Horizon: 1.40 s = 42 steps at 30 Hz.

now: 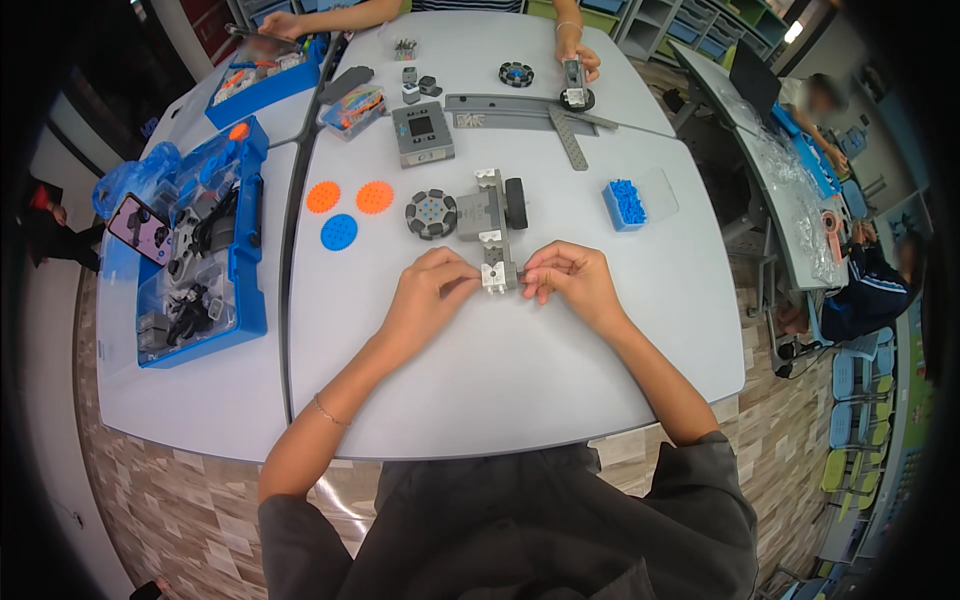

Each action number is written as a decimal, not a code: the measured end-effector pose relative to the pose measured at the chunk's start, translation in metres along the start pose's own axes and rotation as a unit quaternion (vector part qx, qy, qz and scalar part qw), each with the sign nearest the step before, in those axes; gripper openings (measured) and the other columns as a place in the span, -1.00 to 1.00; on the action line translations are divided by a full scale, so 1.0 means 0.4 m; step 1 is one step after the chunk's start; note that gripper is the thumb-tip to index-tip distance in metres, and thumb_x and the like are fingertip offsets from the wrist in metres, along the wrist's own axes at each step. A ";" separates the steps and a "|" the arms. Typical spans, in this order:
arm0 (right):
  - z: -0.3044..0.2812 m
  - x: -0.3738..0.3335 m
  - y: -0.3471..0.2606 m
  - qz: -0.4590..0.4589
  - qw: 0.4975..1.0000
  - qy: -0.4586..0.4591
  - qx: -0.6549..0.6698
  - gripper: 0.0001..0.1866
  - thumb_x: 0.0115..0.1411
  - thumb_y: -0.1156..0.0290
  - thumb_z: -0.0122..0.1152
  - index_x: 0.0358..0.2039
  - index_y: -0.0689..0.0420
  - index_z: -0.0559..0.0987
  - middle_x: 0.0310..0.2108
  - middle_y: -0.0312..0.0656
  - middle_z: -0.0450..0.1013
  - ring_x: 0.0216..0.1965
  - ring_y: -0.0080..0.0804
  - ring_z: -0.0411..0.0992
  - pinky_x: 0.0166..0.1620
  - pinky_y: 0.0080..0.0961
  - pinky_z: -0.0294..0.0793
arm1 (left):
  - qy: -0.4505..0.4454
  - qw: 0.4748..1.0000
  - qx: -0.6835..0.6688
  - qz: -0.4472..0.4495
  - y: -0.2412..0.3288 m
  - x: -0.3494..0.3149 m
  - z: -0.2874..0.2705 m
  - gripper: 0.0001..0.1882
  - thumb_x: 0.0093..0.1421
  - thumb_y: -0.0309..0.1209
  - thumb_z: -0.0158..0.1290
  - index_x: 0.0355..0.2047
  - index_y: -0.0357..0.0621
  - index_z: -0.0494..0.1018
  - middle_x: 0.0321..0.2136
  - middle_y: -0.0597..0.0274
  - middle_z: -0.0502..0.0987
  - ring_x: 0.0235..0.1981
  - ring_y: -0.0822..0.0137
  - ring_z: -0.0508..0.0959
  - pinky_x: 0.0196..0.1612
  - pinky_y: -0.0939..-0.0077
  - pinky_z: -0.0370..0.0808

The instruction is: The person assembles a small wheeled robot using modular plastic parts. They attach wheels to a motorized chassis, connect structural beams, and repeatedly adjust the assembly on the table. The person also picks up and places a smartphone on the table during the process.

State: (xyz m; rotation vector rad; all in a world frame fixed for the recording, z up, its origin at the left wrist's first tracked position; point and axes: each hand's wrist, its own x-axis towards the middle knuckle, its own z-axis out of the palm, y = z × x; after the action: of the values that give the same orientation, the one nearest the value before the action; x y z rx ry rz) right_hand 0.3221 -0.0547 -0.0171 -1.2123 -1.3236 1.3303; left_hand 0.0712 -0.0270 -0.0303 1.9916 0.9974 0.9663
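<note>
A wheeled robot-kit assembly (494, 230) lies on the table in front of me, built on a grey beam with a grey motor block (476, 217) and white corner connectors (494, 277). On its left side is a grey omni wheel (431, 214); on its right, a black-tyred wheel (515, 204). My left hand (432, 290) pinches at the left side of the nearest connector. From the right, my right hand (572, 284) closes its fingertips by the beam's near end, around a small dark piece too tiny to name.
Left of the assembly lie orange and blue gear discs (339, 232). A grey controller block (423, 134) sits beyond, and a blue box of pins (624, 206) at right. An open blue case (250, 270) stands far left. Across the table, another person's hand (579, 62) holds a wheeled part.
</note>
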 end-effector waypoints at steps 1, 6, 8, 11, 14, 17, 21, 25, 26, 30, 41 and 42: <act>-0.003 0.003 -0.002 0.008 1.000 -0.006 0.004 -0.93 0.27 0.65 0.25 -0.26 0.36 0.65 -0.34 -0.03 0.64 -0.40 -0.37 0.64 -0.41 -0.52 0.60 | -0.002 1.000 -0.002 -0.007 0.000 0.000 0.000 -0.90 0.17 -0.56 0.27 -0.27 -0.24 0.65 -0.36 0.20 0.55 -0.41 0.28 0.56 -0.30 0.41 0.52; -0.014 0.010 -0.002 0.023 0.999 -0.026 0.015 -0.89 0.28 0.57 0.29 -0.25 0.35 0.68 -0.41 -0.07 0.64 -0.41 -0.44 0.63 -0.41 -0.57 0.60 | -0.002 1.000 -0.003 -0.001 0.000 0.001 0.001 -0.90 0.18 -0.56 0.27 -0.27 -0.24 0.66 -0.36 0.21 0.54 -0.42 0.28 0.54 -0.31 0.41 0.51; -0.016 0.010 0.002 0.018 0.999 -0.030 0.004 -0.87 0.29 0.56 0.28 -0.23 0.35 0.69 -0.40 -0.08 0.64 -0.42 -0.44 0.63 -0.42 -0.58 0.59 | -0.003 1.000 -0.004 -0.002 0.000 0.001 0.001 -0.90 0.18 -0.57 0.27 -0.27 -0.24 0.66 -0.36 0.21 0.54 -0.42 0.29 0.54 -0.32 0.41 0.51; -0.017 0.009 0.006 0.010 0.999 -0.031 -0.013 -0.85 0.31 0.54 0.26 -0.19 0.34 0.70 -0.38 -0.09 0.64 -0.43 -0.45 0.62 -0.43 -0.60 0.58 | 0.000 1.000 -0.005 -0.002 0.002 0.001 0.002 -0.90 0.18 -0.57 0.27 -0.27 -0.24 0.66 -0.37 0.21 0.54 -0.42 0.29 0.53 -0.32 0.41 0.50; -0.021 0.014 0.001 0.020 0.999 -0.041 -0.011 -0.86 0.32 0.57 0.24 -0.22 0.38 0.68 -0.31 -0.03 0.64 -0.38 -0.39 0.63 -0.45 -0.55 0.57 | 0.000 1.000 -0.003 -0.001 0.002 0.000 0.002 -0.90 0.18 -0.57 0.27 -0.27 -0.25 0.65 -0.37 0.21 0.54 -0.41 0.29 0.53 -0.32 0.41 0.50; -0.030 0.023 -0.013 0.038 0.997 -0.068 -0.011 -0.86 0.32 0.53 0.26 -0.22 0.33 0.69 -0.31 -0.05 0.64 -0.39 -0.42 0.62 -0.44 -0.55 0.57 | 0.001 1.000 -0.003 0.001 0.001 0.001 0.002 -0.90 0.18 -0.57 0.26 -0.27 -0.25 0.65 -0.37 0.20 0.54 -0.41 0.29 0.54 -0.32 0.42 0.51; -0.053 0.052 -0.037 0.113 0.986 -0.118 0.016 -0.89 0.28 0.51 0.31 -0.23 0.27 0.66 -0.34 -0.10 0.63 -0.42 -0.43 0.61 -0.44 -0.56 0.57 | 0.001 1.000 -0.005 0.000 0.000 0.001 0.003 -0.90 0.18 -0.58 0.26 -0.28 -0.26 0.65 -0.36 0.20 0.55 -0.41 0.29 0.54 -0.31 0.42 0.51; -0.068 0.091 -0.048 0.147 0.973 -0.178 0.022 -0.91 0.27 0.52 0.32 -0.25 0.24 0.61 -0.39 -0.13 0.61 -0.45 -0.43 0.61 -0.48 -0.57 0.55 | -0.004 1.000 -0.014 -0.014 0.000 0.001 0.001 -0.91 0.18 -0.57 0.26 -0.28 -0.27 0.64 -0.36 0.21 0.55 -0.41 0.30 0.54 -0.31 0.43 0.51; -0.068 0.096 -0.048 0.145 0.970 -0.196 0.017 -0.91 0.27 0.53 0.32 -0.25 0.24 0.60 -0.40 -0.13 0.60 -0.46 -0.42 0.61 -0.49 -0.57 0.54 | -0.002 1.000 -0.016 -0.004 -0.001 0.001 0.000 -0.91 0.19 -0.57 0.26 -0.28 -0.27 0.64 -0.36 0.21 0.54 -0.41 0.30 0.54 -0.31 0.43 0.51; -0.065 0.093 -0.041 0.117 0.974 -0.193 0.006 -0.92 0.29 0.55 0.29 -0.26 0.27 0.57 -0.42 -0.12 0.58 -0.48 -0.43 0.59 -0.54 -0.56 0.50 | -0.003 1.000 -0.020 -0.002 -0.004 -0.001 -0.003 -0.91 0.19 -0.56 0.26 -0.28 -0.28 0.63 -0.37 0.21 0.53 -0.42 0.32 0.53 -0.32 0.44 0.50; -0.015 0.005 -0.029 -0.040 0.986 -0.085 -0.137 -0.91 0.29 0.60 0.21 -0.20 0.33 0.57 -0.42 -0.14 0.58 -0.46 -0.53 0.56 -0.56 -0.62 0.45 | -0.006 1.000 -0.018 -0.006 0.001 -0.001 -0.003 -0.91 0.19 -0.57 0.26 -0.28 -0.27 0.65 -0.36 0.24 0.54 -0.42 0.38 0.53 -0.32 0.49 0.50; -0.012 0.003 -0.031 -0.030 0.987 -0.077 -0.139 -0.90 0.28 0.60 0.21 -0.20 0.33 0.57 -0.40 -0.14 0.59 -0.45 -0.53 0.57 -0.55 -0.62 0.45 | -0.005 1.000 -0.014 -0.004 0.000 0.000 -0.003 -0.90 0.19 -0.57 0.26 -0.27 -0.26 0.66 -0.36 0.26 0.56 -0.43 0.42 0.53 -0.33 0.52 0.50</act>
State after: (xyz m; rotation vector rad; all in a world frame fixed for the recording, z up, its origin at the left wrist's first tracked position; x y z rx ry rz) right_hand 0.3261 -0.0522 -0.0046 -1.2615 -1.6883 1.2458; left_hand 0.0700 -0.0268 -0.0298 1.9675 0.9798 0.9594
